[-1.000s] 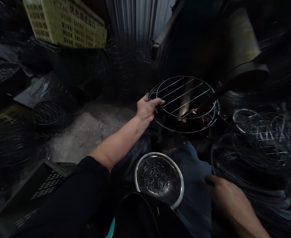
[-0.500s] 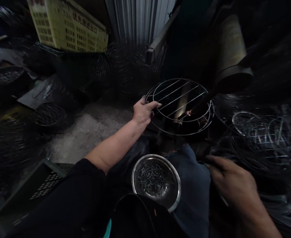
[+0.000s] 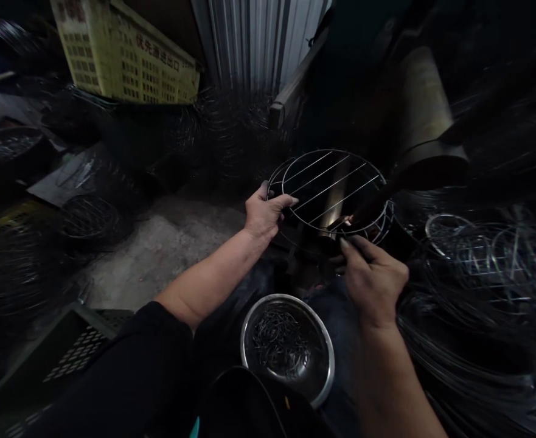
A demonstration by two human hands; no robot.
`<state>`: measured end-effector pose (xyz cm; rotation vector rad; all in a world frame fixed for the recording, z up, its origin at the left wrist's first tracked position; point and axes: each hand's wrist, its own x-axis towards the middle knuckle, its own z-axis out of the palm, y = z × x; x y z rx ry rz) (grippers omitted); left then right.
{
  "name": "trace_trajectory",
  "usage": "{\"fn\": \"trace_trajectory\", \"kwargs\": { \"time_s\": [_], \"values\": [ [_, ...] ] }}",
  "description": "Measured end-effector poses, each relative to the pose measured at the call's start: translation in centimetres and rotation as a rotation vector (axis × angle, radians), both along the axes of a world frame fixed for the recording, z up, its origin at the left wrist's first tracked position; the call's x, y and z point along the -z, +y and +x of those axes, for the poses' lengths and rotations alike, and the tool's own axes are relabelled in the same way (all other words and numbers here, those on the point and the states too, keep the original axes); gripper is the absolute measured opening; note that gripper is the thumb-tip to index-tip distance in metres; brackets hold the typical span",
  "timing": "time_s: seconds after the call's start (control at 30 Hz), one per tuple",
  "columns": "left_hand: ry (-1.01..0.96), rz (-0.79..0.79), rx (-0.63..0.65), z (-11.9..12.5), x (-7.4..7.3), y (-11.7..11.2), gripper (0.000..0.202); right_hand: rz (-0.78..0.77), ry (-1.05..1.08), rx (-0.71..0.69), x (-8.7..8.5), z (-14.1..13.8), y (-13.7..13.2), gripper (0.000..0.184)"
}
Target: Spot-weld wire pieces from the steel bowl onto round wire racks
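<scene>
A round wire rack point(image 3: 329, 151) is gripped at its left rim by the left hand point(image 3: 262, 213) and held tilted above the lap. Its lower edge is reached by the curled fingers point(image 3: 354, 246) of the right hand point(image 3: 372, 283), though whether it is grasped there cannot be told. A dark rod point(image 3: 368, 204) is seen entering the rack, a steel bowl point(image 3: 242, 350) of short wire pieces point(image 3: 279, 340) is set below, and coiled wire point(image 3: 468, 359) is piled to the right.
</scene>
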<state>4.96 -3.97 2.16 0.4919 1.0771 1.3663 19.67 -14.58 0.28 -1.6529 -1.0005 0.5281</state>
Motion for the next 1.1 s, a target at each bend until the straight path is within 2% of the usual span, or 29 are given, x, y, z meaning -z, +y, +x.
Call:
{"fn": "trace_trajectory", "kwargs": {
  "time_s": [0.07,0.17,0.4,0.57,0.7,0.87,1.1],
  "values": [
    [-0.012,-0.018,-0.011,-0.1,0.1,0.4,0.084,0.074,0.176,0.055,0.5,-0.5,-0.1,0.028],
    [-0.015,-0.021,-0.008,-0.2,0.2,0.9,0.087,0.174,0.306,0.13,0.7,-1.0,0.1,0.026],
    [-0.004,0.026,0.008,-0.1,0.3,1.5,0.088,0.14,0.483,0.07,-0.9,-1.2,1.5,0.021],
    [0.025,0.024,0.007,-0.1,0.0,1.4,0.089,0.25,0.489,0.131,0.5,-2.0,1.3,0.022],
    [0.055,0.012,0.039,0.0,0.0,1.2,0.088,0.275,0.447,0.161,1.7,-2.5,0.6,0.022],
    [0.044,-0.001,0.054,0.2,0.2,1.4,0.085,0.273,0.373,0.2,1.8,-2.5,0.3,0.022],
    [0.018,-0.004,0.078,0.3,0.3,2.2,0.082,0.286,0.41,0.216,1.8,-2.6,0.4,0.021]
  ]
}}
